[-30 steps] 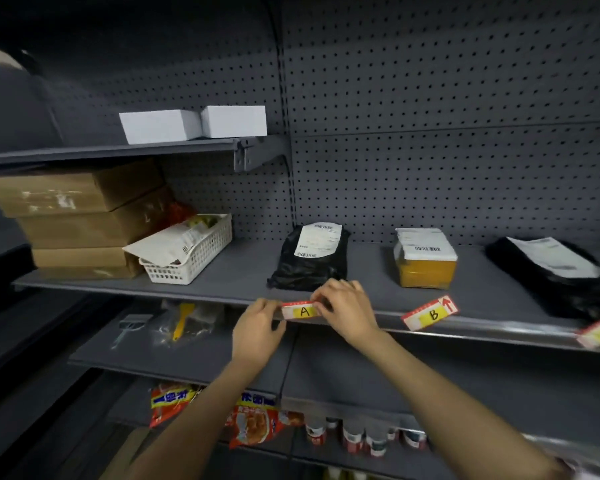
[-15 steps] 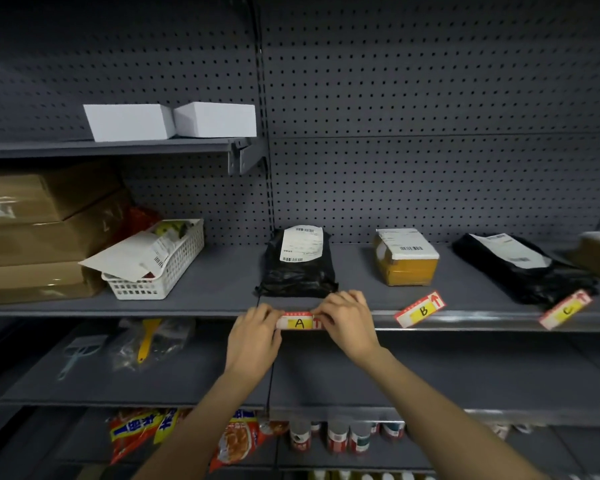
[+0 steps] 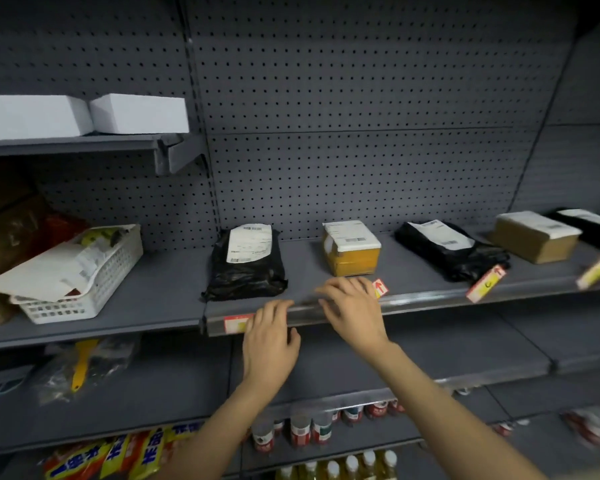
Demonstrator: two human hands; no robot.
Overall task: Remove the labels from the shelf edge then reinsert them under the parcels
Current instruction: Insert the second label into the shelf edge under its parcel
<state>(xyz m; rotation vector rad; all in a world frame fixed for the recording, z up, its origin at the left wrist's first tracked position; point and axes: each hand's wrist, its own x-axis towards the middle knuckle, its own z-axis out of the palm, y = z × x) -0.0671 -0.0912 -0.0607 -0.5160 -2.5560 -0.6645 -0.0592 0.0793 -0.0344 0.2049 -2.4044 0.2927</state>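
Both your hands have slid right along the shelf edge — the first label now sits in the rail beside your left hand, below the black parcel. Your right hand, fingers spread, covers most of the second label under the yellow parcel — neither hand pinches anything.

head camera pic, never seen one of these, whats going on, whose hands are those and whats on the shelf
The camera sits on a person's head and looks down at their own bare hands. Nothing is clearly held: the left hand rests on label A, seated in the shelf edge, and the right hand reaches over a second label, mostly hiding it. Label C tilts further right. On the shelf lie a black bag parcel, a yellow box parcel, another black bag and a brown box. A white basket stands left.
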